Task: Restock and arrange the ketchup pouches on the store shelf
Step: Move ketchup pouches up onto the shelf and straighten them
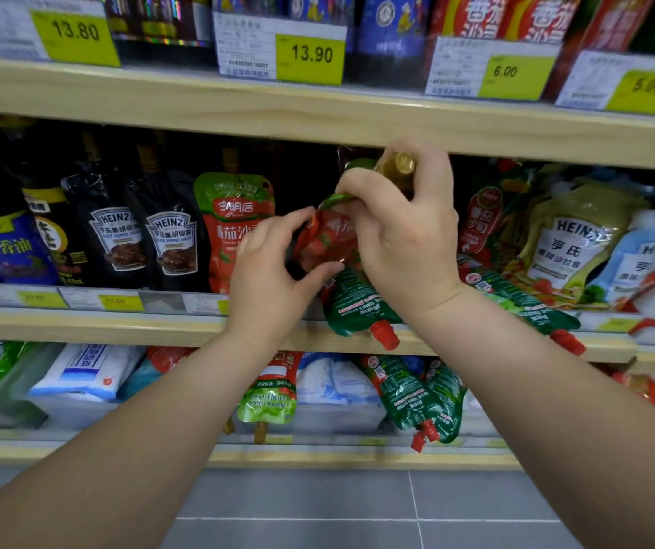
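On the middle shelf [128,324] my right hand [405,231] grips the top of a red and green ketchup pouch [328,235], its gold cap [399,166] showing between my fingers. My left hand [274,263] pinches the lower left side of the same pouch. One matching ketchup pouch [235,223] stands upright just to the left. Two pouches lie upside down with red caps over the shelf edge: a fallen pouch [357,307] under my hands and another fallen pouch [528,307] to the right.
Black Heinz pepper sauce pouches [139,239] stand to the left, Heinz salad dressing pouches [571,247] to the right. Upside-down ketchup pouches [421,398] hang on the lower shelf among white bags [88,370]. Price tags [310,57] line the upper shelf. Grey tiled floor [357,509] lies below.
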`<state>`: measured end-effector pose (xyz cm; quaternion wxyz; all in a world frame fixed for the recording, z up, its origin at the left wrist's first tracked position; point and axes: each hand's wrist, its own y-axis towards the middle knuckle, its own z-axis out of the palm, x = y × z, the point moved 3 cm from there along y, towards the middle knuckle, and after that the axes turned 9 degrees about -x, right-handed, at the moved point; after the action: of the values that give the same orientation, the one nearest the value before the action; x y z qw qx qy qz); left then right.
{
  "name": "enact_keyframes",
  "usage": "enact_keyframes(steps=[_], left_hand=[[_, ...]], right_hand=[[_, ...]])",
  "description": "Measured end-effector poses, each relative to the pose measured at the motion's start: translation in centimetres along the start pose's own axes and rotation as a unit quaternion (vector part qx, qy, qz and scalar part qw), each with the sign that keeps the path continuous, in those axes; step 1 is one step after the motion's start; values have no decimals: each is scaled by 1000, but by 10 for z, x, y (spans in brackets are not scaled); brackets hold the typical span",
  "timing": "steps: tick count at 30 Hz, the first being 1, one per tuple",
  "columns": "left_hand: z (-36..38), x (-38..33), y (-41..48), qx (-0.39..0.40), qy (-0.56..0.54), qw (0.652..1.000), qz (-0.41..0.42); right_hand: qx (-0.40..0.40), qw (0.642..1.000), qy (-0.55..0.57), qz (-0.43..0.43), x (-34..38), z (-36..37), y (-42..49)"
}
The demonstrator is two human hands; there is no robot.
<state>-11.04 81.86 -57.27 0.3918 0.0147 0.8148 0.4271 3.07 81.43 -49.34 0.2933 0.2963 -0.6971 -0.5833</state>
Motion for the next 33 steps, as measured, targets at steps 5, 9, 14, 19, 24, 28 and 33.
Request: enact_keyframes(steps=[5, 9, 14, 19, 24, 28, 33], left_hand=[[-6, 5, -6, 1, -40, 998, -39], [-21, 14, -15, 3, -110, 990, -86], [-45, 21, -18, -10, -174, 976, -131], [-67, 37, -17, -8, -210, 964, -165], [-79, 42, -18, 8, -204, 968, -148], [-78, 46, -12, 18, -138, 984, -108], [-73, 62, -14, -2, -78, 992, -97]], right_hand=[[-2, 1000, 19, -16, 10, -2, -4], [54, 989, 135, 7, 17, 7, -5], [196, 960, 171, 102, 28, 20, -28], [277, 906, 204, 246, 35, 44, -42], [321, 913, 138, 211, 43, 60, -43], [256, 947, 101, 164, 43, 51, -41], [222, 970, -41, 87, 20, 39, -31]])
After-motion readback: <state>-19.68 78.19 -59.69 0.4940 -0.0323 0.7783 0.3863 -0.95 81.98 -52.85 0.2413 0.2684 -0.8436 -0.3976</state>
